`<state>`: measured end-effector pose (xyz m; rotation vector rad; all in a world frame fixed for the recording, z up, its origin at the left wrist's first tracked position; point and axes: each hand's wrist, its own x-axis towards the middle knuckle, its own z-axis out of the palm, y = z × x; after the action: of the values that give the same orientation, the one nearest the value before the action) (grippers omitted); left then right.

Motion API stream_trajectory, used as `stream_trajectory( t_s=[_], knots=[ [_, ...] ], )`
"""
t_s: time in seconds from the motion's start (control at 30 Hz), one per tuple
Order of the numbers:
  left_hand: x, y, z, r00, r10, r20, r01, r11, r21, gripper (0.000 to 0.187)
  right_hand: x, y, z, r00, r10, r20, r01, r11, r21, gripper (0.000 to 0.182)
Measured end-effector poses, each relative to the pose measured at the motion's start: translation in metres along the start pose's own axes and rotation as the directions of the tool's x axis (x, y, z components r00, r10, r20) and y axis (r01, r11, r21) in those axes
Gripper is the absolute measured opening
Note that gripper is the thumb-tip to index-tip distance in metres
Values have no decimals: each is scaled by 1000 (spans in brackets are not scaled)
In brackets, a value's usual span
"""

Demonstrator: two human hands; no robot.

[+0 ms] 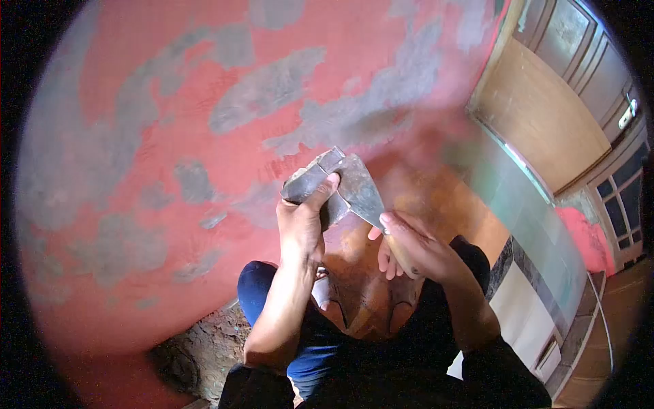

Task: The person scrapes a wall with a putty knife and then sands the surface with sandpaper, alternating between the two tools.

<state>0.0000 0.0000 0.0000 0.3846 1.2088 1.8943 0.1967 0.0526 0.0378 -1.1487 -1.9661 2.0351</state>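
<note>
My left hand [303, 221] grips a broad, flat grey scraper plate [304, 185], thumb pressed on its face. Pale, crusty filler [308, 168] sits along the plate's upper edge. My right hand [424, 251] is closed round the wooden handle [400, 256] of a putty knife. The knife's wide, smeared metal blade [360, 185] points up and left and overlaps the plate's right end. Both tools are held in front of the pink wall [259, 146], which carries many grey filler patches [269, 88].
My bent knees [255, 290] and sandalled feet [327, 300] are below the hands. Rough exposed masonry [211, 341] shows at the wall's foot. To the right stand a wooden board [545, 116], a panelled door [562, 34] with a handle, and a pink bundle [584, 238].
</note>
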Motion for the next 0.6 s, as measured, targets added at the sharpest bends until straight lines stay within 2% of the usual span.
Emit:
stream_trajectory(
  t_s=[0.07,0.1,0.17,0.2,0.23,0.3,0.37,0.43,0.47,0.57,0.6],
  knots=[
    [6,-7,10,1000,-7,27,10,992,-129,30,-1,1,-9,994,-104,-24,104,995,7,36],
    [-21,18,-8,1000,-22,-14,22,999,-32,30,-21,-1,27,994,-105,23,103,989,103,36],
    [-29,3,1,999,-19,-41,14,994,-105,30,-43,-21,20,998,-38,45,32,990,137,34],
    [-11,23,-2,998,61,-15,-62,998,-30,32,-24,-20,28,988,-154,30,142,959,244,32],
    [-11,23,-2,995,93,-22,-93,995,-36,32,-20,-16,27,983,-178,45,163,960,229,32],
    [-14,23,-3,994,106,-28,-107,993,-54,31,-16,-10,29,976,-211,60,175,914,367,34],
    [-14,26,-3,991,119,-61,-120,992,-22,28,-15,-13,34,976,-214,51,176,897,405,37],
    [-16,26,-4,976,160,-145,-160,987,13,28,-13,-11,37,967,-253,12,213,839,501,35],
    [-17,25,-4,956,223,-191,-225,974,10,28,-10,-7,41,958,-284,37,220,813,539,37],
    [-14,25,-14,914,290,-283,-271,957,105,27,0,-3,52,931,-352,95,220,751,623,37],
    [-17,30,-12,914,284,-289,-263,958,109,26,0,-10,57,943,-322,78,216,775,594,37]
  ],
)
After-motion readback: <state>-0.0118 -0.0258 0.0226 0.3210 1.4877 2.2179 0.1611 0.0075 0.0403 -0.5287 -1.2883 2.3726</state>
